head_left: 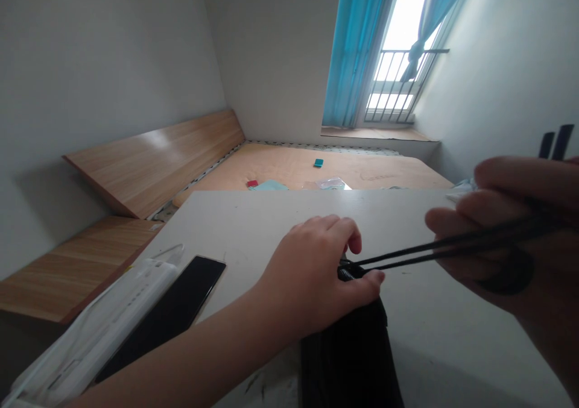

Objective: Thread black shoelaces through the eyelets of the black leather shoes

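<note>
A black drawstring pouch (350,360) lies on the white table (253,227) near its front edge. My left hand (316,275) is closed round the gathered neck of the pouch, thumb and fingers pinching it. Two black cords (429,251) run taut from that neck to the right. My right hand (515,233), close to the camera, is closed on the far ends of the cords. Something pale and crumpled (461,188) shows just behind its fingers; I cannot make out what it is.
A black phone (176,311) and a white power strip (104,329) with its cable lie at the table's left front. Beyond the table is a bare wooden bed base (316,170) with small items on it, a wooden headboard (154,161), and a window with blue curtains (357,46).
</note>
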`<action>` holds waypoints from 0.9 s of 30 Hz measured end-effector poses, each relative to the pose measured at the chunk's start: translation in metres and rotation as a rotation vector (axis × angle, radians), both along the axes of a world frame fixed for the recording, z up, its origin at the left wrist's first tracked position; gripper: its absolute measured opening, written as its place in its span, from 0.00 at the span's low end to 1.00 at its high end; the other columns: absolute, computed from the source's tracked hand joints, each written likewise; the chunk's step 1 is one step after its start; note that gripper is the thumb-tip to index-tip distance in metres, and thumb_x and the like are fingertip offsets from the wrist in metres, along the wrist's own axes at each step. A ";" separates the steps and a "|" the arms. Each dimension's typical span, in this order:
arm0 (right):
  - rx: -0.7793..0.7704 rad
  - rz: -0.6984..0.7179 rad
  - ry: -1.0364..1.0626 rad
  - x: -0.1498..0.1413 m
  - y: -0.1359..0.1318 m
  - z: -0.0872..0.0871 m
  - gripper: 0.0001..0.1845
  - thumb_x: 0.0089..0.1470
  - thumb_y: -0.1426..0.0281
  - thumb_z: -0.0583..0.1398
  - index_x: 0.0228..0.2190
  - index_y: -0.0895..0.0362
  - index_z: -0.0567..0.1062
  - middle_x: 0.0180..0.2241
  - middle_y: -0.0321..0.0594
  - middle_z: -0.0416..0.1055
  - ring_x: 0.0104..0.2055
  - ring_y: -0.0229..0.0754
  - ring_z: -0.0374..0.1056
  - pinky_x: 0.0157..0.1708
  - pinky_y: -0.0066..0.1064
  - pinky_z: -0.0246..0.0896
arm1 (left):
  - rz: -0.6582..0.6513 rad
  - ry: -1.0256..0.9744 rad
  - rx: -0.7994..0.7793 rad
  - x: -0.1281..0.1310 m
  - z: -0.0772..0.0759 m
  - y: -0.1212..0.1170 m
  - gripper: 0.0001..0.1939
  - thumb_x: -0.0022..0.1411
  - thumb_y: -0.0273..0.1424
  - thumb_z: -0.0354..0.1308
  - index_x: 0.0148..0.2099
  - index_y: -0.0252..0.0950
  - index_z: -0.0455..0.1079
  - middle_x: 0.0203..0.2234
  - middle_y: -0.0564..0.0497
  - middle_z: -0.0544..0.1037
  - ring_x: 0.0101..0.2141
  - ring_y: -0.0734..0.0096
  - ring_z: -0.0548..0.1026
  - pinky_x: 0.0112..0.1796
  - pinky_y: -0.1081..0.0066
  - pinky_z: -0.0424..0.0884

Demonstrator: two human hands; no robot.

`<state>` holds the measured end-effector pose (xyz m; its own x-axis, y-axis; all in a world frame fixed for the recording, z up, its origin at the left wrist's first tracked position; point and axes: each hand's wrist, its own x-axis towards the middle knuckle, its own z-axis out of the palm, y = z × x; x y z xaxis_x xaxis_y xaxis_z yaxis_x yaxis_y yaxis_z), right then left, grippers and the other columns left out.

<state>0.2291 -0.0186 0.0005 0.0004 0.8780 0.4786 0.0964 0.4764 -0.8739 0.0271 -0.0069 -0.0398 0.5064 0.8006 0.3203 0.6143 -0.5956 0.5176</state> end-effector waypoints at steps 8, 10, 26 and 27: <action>-0.229 0.425 0.349 0.002 0.003 -0.001 0.15 0.56 0.61 0.64 0.19 0.45 0.70 0.12 0.30 0.45 0.15 0.40 0.45 0.18 0.36 0.55 | -0.139 -0.006 0.202 0.005 0.003 -0.010 0.17 0.67 0.30 0.53 0.55 0.29 0.69 0.42 0.44 0.80 0.41 0.56 0.74 0.42 0.61 0.67; -0.255 0.429 0.332 0.003 0.002 -0.001 0.16 0.55 0.59 0.64 0.18 0.46 0.69 0.11 0.31 0.47 0.17 0.41 0.51 0.19 0.36 0.58 | -0.156 0.012 0.106 0.005 0.003 -0.010 0.21 0.66 0.32 0.54 0.59 0.30 0.66 0.41 0.44 0.80 0.40 0.55 0.75 0.40 0.60 0.69; -0.273 -0.081 0.431 -0.006 0.034 0.005 0.15 0.55 0.75 0.55 0.18 0.56 0.71 0.23 0.36 0.60 0.23 0.34 0.58 0.18 0.24 0.54 | -0.328 -0.655 -0.553 -0.007 0.024 -0.017 0.18 0.71 0.38 0.48 0.28 0.40 0.67 0.20 0.56 0.61 0.24 0.72 0.62 0.24 0.71 0.59; -0.278 -0.120 0.478 -0.005 0.036 0.007 0.15 0.55 0.77 0.54 0.18 0.57 0.70 0.23 0.35 0.59 0.23 0.34 0.57 0.18 0.24 0.53 | -0.337 -0.689 -0.554 -0.007 0.024 -0.016 0.19 0.72 0.38 0.48 0.28 0.40 0.67 0.19 0.56 0.60 0.23 0.72 0.61 0.24 0.71 0.59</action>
